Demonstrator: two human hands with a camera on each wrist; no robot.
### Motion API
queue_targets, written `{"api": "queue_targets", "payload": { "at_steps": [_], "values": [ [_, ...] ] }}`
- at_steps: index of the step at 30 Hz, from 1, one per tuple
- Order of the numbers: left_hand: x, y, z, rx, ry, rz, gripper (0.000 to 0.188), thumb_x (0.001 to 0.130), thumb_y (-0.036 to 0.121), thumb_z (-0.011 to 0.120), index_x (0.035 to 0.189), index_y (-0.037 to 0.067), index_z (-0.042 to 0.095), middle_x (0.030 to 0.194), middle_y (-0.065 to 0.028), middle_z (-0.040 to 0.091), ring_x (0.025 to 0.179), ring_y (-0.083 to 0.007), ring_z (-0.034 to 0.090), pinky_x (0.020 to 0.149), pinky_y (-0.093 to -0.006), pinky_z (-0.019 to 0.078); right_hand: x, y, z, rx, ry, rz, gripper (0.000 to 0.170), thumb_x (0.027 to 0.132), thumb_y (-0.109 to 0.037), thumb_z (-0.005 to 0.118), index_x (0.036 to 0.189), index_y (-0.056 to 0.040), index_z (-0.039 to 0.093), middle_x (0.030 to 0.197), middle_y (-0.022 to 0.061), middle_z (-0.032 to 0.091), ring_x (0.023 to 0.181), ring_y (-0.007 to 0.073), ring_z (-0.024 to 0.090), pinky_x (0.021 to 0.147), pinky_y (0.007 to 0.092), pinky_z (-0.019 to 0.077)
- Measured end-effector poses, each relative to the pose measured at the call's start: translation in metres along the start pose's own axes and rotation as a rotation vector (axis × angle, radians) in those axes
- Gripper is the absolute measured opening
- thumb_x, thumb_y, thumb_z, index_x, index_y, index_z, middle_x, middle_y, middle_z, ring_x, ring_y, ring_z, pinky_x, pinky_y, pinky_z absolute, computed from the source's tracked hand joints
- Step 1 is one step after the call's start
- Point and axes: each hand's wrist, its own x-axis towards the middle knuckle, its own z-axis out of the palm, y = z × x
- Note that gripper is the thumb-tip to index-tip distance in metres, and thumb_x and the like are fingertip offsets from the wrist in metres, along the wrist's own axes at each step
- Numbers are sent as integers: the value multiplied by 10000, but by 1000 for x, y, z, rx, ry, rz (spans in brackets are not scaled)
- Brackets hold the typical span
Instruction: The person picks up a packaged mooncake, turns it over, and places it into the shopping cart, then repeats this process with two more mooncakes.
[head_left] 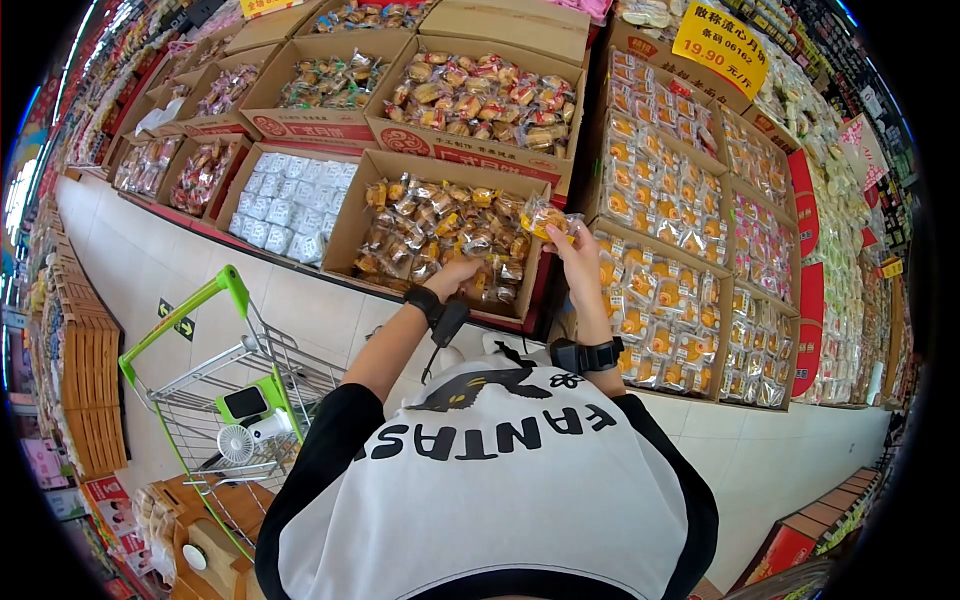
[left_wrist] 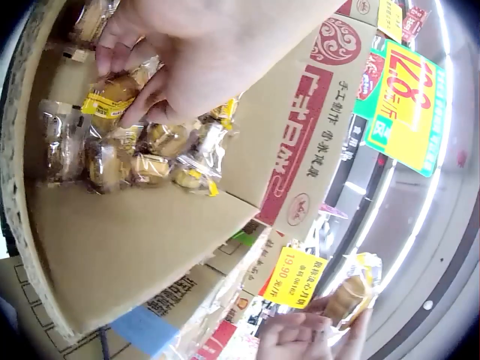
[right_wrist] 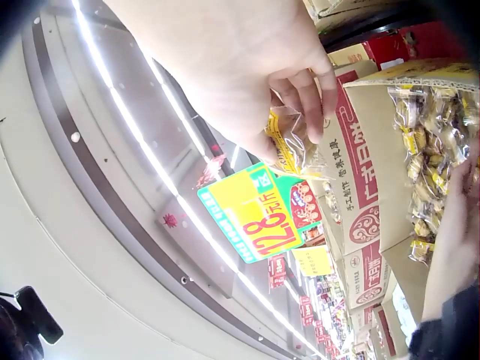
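My right hand (head_left: 578,262) holds up a clear-wrapped mooncake (head_left: 545,218) with a yellow label, above the right edge of an open cardboard box (head_left: 345,225). The right wrist view shows its fingers curled round the crinkled wrapper (right_wrist: 289,142). Down in that box is my left hand (head_left: 458,278), among many loose wrapped mooncakes (head_left: 405,235). Seen from the left wrist, its thumb and fingers pinch another yellow-labelled mooncake (left_wrist: 112,101), lying close over several others near the box wall (left_wrist: 150,225).
Behind stands a larger box of mooncakes (head_left: 480,95); white-wrapped pieces (head_left: 290,200) fill one at left. Trays of packaged orange-centred pastries (head_left: 655,290) lie to the right, under a yellow price sign (head_left: 720,48). A shopping cart (head_left: 235,290) with a small white fan (head_left: 236,443) is at front left.
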Motion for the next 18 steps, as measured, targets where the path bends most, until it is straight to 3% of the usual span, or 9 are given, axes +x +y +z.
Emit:
{"api": "queue_targets", "payload": {
  "at_steps": [2,6,8,12,18],
  "values": [
    [-9,13,-2,10,7,-78,220,792,225,497,859,48,609,706,-14,547,614,-71,496,451,-196,364,1,2,0,-6,-5,3,167,795,-155,574,858,-11,517,809,13,535,716,65,514,620,206,459],
    [-31,29,0,-33,67,52,160,798,156,505,866,61,614,638,20,493,569,-42,442,463,-174,318,3,6,-1,0,-2,8,162,793,-154,576,845,-16,511,801,10,532,707,65,512,616,205,459],
    [-52,39,5,87,120,472,139,798,110,510,885,61,607,654,22,499,590,-44,444,490,-178,333,3,7,0,2,-8,12,162,793,-154,577,848,-16,512,801,10,533,704,66,512,614,204,459],
    [-80,50,1,142,151,552,144,800,89,512,920,52,583,717,23,528,635,-53,468,548,-191,380,2,6,3,12,-20,18,174,790,-149,580,877,-12,519,809,16,541,699,67,513,598,204,452],
    [-135,67,10,-21,147,718,181,800,52,508,979,35,532,892,-15,520,760,-72,511,701,-210,413,3,9,5,-39,-81,22,193,785,-133,583,918,-9,517,852,28,557,697,68,518,595,212,453]
  ]
}}
